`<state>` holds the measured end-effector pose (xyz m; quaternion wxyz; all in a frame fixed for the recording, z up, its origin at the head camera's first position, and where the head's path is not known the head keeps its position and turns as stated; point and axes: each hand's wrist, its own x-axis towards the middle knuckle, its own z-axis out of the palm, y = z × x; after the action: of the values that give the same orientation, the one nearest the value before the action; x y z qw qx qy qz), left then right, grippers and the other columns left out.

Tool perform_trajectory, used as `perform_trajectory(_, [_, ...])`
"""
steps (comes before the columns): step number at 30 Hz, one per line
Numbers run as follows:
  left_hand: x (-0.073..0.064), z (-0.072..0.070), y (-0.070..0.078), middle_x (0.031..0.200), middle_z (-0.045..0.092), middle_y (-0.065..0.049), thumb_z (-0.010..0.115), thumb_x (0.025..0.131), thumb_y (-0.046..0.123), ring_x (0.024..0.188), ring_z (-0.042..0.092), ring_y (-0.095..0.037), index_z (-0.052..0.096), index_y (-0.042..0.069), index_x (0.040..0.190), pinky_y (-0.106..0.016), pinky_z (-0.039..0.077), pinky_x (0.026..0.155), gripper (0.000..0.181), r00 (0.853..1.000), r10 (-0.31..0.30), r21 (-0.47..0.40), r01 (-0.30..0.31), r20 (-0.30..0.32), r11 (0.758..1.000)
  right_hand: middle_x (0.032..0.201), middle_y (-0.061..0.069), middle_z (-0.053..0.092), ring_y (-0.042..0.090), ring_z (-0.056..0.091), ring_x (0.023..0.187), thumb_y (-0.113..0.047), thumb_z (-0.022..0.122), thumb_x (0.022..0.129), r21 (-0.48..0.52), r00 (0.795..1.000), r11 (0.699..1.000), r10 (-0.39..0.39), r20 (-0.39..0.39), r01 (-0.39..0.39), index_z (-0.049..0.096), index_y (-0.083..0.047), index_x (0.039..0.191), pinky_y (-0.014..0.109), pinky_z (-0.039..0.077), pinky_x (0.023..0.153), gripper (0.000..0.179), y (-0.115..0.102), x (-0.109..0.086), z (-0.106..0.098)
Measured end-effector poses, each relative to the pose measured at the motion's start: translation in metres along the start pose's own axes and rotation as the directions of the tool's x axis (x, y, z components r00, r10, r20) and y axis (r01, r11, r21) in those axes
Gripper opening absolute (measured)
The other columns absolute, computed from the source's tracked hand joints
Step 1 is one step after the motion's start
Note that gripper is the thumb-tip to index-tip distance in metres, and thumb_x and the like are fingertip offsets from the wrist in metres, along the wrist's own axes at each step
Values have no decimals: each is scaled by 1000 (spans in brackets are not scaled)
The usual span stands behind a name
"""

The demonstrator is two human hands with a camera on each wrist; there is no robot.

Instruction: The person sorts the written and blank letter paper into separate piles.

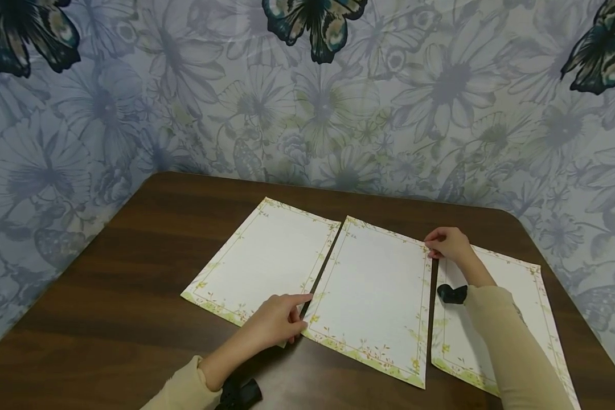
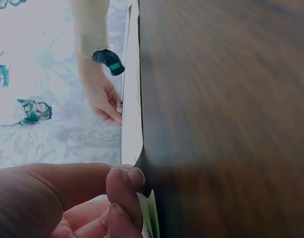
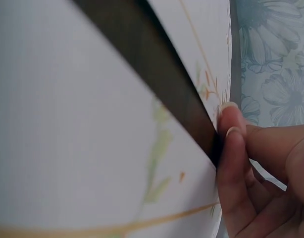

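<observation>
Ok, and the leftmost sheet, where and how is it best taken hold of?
I'd pinch the leftmost sheet at its near left corner, coming from the left, thumb above and a fingertip beneath. It is thin and lies on the table; that corner points away from the middle sheet, while the left hand partly covers the near edge's other end.
</observation>
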<state>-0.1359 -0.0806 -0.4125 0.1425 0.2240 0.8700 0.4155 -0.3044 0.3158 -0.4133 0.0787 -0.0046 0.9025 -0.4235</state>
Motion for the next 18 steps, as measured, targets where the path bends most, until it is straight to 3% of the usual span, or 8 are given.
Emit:
perform_trajectory(11, [-4,-1,1,56,51,4,64,87,3,40,48,-13,46,1,137,-27,39,39,54,1000,-19,34,20,-6,999,74,8,59,9,62,58,-4,62,90,-20,1000,1000,-2,-29,1,58,12,101,24,52,55,20,1,-1,-1])
perform_trajectory(18, [-5,-3,1,58,52,5,65,87,3,41,49,-13,46,-1,136,-27,40,40,52,1000,-10,10,10,-7,1000,80,8,62,10,62,61,-7,60,92,53,1000,999,7,-14,-6,54,14,112,25,52,58,29,-1,-7,-4])
